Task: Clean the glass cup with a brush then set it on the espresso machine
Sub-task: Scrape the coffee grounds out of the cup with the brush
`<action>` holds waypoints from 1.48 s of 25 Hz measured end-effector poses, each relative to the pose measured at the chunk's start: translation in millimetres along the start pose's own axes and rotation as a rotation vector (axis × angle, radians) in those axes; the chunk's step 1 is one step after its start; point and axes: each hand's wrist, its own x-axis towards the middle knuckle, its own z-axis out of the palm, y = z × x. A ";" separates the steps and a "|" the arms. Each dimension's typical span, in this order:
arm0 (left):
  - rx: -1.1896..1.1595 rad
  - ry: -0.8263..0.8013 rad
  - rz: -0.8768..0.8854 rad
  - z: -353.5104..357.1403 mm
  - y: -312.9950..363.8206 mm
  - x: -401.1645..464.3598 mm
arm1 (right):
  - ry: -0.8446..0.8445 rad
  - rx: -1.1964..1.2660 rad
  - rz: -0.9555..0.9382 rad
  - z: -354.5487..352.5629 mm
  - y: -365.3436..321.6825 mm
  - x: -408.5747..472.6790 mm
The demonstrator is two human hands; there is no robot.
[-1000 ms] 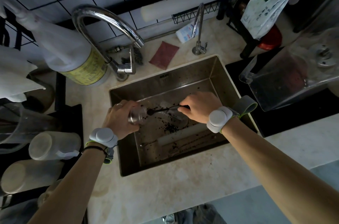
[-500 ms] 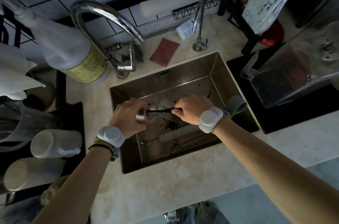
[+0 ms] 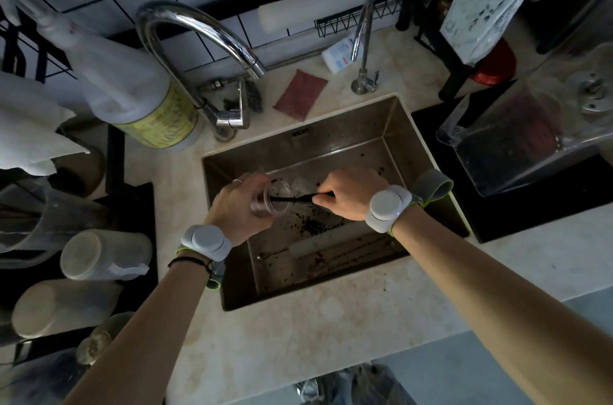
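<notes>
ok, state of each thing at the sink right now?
cup: on its side over the sink, in left hand
brush: in right hand, tip inside cup
big tap: no water seen
small tap: no water seen
sink: dirty, dark specks

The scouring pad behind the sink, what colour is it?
Dark red, the scouring pad on the counter; head view.

- Steel sink [image 3: 391, 126], dark specks across its floor
- Tall curved faucet [image 3: 199, 30] behind it
- Slim tap [image 3: 363, 49] further right
- Reddish scouring pad [image 3: 300, 95] between them
- Yellow-labelled spray bottle [image 3: 132, 96] at left
</notes>
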 end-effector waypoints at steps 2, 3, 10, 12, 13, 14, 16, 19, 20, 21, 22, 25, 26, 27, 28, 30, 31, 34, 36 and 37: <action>0.023 -0.027 -0.002 1.8 -2.6 -1.7 | -0.015 -0.010 0.011 4.9 -0.2 -1.2; 0.033 -0.047 -0.023 3.7 -4.1 -2.1 | -0.019 -0.011 0.019 5.2 2.3 -2.7; 0.005 -0.062 -0.175 12.7 -21.9 -2.5 | 0.052 -0.067 0.067 -10.7 36.7 -20.5; -0.067 -0.071 -0.202 12.9 -21.9 0.3 | 0.116 -0.090 0.051 -11.5 40.1 -22.8; -0.088 -0.081 -0.208 12.7 -21.8 1.7 | 0.154 -0.118 0.039 -11.7 41.1 -23.6; -0.099 -0.095 -0.212 12.1 -21.6 3.0 | 0.190 -0.142 0.028 -13.0 42.0 -24.3; -0.101 -0.118 -0.205 10.4 -21.4 5.4 | 0.248 -0.141 0.031 -17.5 45.6 -27.3; -0.091 -0.110 -0.175 6.6 -19.2 8.7 | 0.245 -0.089 0.033 -21.3 44.0 -25.8; -0.082 -0.104 -0.155 6.4 -15.6 10.1 | 0.215 -0.073 0.022 -20.5 38.3 -22.9; -0.077 -0.095 -0.127 7.2 -10.5 11.4 | 0.193 -0.064 0.012 -18.3 31.0 -19.0; -0.081 -0.083 -0.097 9.0 -5.0 12.5 | 0.189 -0.073 0.010 -15.2 22.7 -15.5; -0.117 -0.022 -0.046 11.7 6.2 16.7 | 0.216 -0.141 0.053 -4.6 4.7 -7.6; -0.116 -0.006 -0.040 11.0 6.3 18.0 | 0.200 -0.133 0.070 -1.3 1.4 -6.9; -0.103 0.004 -0.024 10.4 5.5 19.1 | 0.167 -0.106 0.090 0.7 -1.2 -7.0; -0.081 0.012 0.005 10.0 5.1 19.7 | 0.117 -0.067 0.111 1.5 -2.7 -6.7; -0.034 0.030 0.069 12.3 6.3 17.0 | -0.012 0.033 0.153 -0.9 -1.9 -3.6; -0.013 0.047 0.096 14.3 7.7 14.6 | -0.065 0.088 0.162 -3.6 -0.4 -0.5; 0.073 0.123 0.154 22.5 10.0 7.7 | -0.167 0.234 0.159 -14.1 7.5 9.3; 0.135 0.180 0.209 24.7 7.9 7.1 | -0.199 0.268 0.137 -19.4 13.0 14.3; 0.161 0.204 0.237 24.7 6.0 7.7 | -0.198 0.276 0.134 -20.8 14.4 15.8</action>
